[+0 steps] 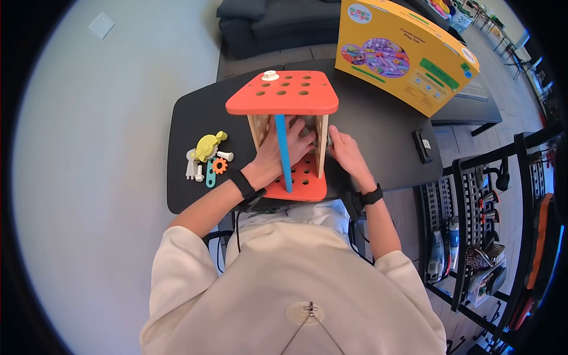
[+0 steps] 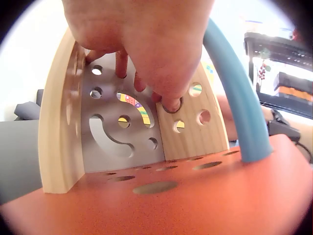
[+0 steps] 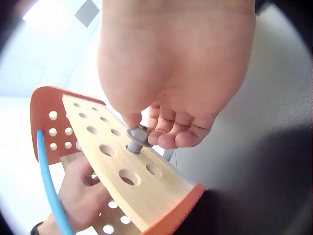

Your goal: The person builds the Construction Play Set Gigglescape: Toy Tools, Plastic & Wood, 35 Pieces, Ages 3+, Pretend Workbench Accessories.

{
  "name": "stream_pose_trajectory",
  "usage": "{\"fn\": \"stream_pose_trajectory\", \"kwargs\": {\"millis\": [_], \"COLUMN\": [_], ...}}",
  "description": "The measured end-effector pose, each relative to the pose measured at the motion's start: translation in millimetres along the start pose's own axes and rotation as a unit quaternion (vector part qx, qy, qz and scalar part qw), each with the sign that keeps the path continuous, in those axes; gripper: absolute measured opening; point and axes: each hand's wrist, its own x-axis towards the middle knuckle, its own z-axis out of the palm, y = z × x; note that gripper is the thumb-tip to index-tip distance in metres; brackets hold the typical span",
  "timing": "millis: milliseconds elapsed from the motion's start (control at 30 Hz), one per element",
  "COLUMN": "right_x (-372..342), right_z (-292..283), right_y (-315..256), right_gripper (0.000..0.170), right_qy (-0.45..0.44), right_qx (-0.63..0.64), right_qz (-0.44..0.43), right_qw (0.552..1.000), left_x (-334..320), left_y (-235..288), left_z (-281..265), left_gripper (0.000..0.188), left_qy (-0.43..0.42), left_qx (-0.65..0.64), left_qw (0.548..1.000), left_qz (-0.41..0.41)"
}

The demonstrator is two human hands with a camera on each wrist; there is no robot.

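Note:
An upright toy frame has a red top board [image 1: 254, 105], a red base [image 1: 305, 192], pale wooden side panels [image 3: 93, 120] and a blue rod [image 1: 283, 148]. My left hand [image 1: 278, 154] reaches inside it. In the left wrist view its fingers touch the grey slotted panel [image 2: 105, 115], and one fingertip presses at a hole in the wooden panel [image 2: 188, 142]. Outside that panel, my right hand [image 3: 176, 63] pinches the head of a grey bolt [image 3: 138, 137] between thumb and fingers. The bolt's threaded end points into a panel hole.
Toy pieces lie left on the black table [image 1: 390, 151]: a yellow piece [image 1: 207, 147], an orange gear [image 1: 219, 165], a teal strip [image 1: 210, 176] and white bolts. A white bolt [image 1: 270, 75] sits on the top board. Behind stands a yellow box [image 1: 408, 53]; a shelf is at right.

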Motion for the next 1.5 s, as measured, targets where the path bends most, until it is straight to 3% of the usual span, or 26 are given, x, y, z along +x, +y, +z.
{"fn": "stream_pose_trajectory", "kwargs": {"millis": [33,167,233,333,467,533,567,633,667,733,767,833,967,1033,1133,1267,1333,1467,1500], "right_x": [-1.0,-17.1,-26.5,-28.5,-11.3,-4.6,-2.4,-0.2,-7.0,-26.7,-27.5,-25.7,-23.0,-9.5,0.7,-17.8,-25.3,-24.0,-17.7], "right_z": [1.4,-5.8,-1.8,-8.1,-1.9,-3.4,-3.5,-2.5,-1.6,0.6,4.9,14.0,5.0,0.4,-3.8,9.4,17.1,9.1,6.0], "right_y": [-6.5,-13.9,-1.2,8.6,12.5,8.1,5.5,-0.8,-8.3,-20.1,-13.1,1.7,8.3,17.0,16.6,4.5,4.4,6.0,8.2], "right_gripper": [0.038,0.032,0.024,0.023,0.027,0.04,0.04,0.051,0.051,0.043,0.043,0.033,0.027,0.028,0.028,0.028,0.028,0.028,0.028], "right_qy": [0.027,0.009,0.039,-0.021,-0.036,-0.041,-0.041,-0.044,-0.045,0.068,0.068,0.102,0.052,-0.003,-0.04,0.037,0.096,0.056,0.024], "right_qx": [-0.079,-0.077,0.114,0.133,0.162,0.077,0.077,-0.02,-0.02,0.006,0.006,0.182,0.177,0.136,0.048,0.045,0.191,0.177,0.157], "right_qz": [0.033,0.04,-0.145,-0.169,-0.129,-0.018,-0.018,0.078,0.078,-0.027,-0.027,-0.182,-0.169,-0.076,-0.006,-0.008,-0.15,-0.151,-0.102], "right_qw": [0.996,0.996,0.982,0.976,0.978,0.996,0.996,0.996,0.996,0.997,0.997,0.961,0.968,0.988,0.998,0.998,0.965,0.971,0.982], "left_x": [-0.7,-2.0,-1.5,-2.2,-2.2,-2.2,-2.3,-2.1,-2.3,-2.2,-1.9,-2.1,-3.5,-3.0,-3.0,-2.6,-2.2,-2.8,-2.6], "left_y": [0.6,-0.3,-0.5,0.3,1.8,1.4,1.4,1.6,1.8,1.9,2.0,3.1,2.1,2.1,2.3,2.4,2.5,3.1,3.2], "left_z": [0.6,1.2,0.5,-0.4,-2.1,-0.1,0.5,1.1,0.5,-1.5,-2.6,-3.9,-1.1,-1.1,-2.3,-1.7,-2.9,-1.9,-1.9], "left_gripper": [0.036,0.036,0.035,0.033,0.03,0.029,0.029,0.027,0.027,0.027,0.027,0.027,0.027,0.027,0.028,0.028,0.028,0.028,0.028], "left_qy": [0.01,0.011,0.015,0.011,0.027,0.023,0.023,0.028,0.027,0.026,0.025,0.025,0.017,0.021,0.024,0.024,0.021,0.022,0.019], "left_qx": [0.002,0.003,0.001,-0.002,-0.005,-0.011,-0.011,-0.014,-0.014,-0.017,-0.017,-0.007,-0.023,-0.02,-0.021,-0.022,-0.026,-0.024,-0.028], "left_qw": [1.0,1.0,1.0,1.0,1.0,1.0,1.0,1.0,1.0,1.0,1.0,1.0,1.0,1.0,0.999,0.999,0.999,0.999,0.999], "left_qz": [0.002,0.001,0.004,0.002,0.0,0.003,0.002,0.0,0.0,0.002,0.001,0.004,-0.001,0.001,0.002,0.001,-0.002,-0.001,-0.004]}}
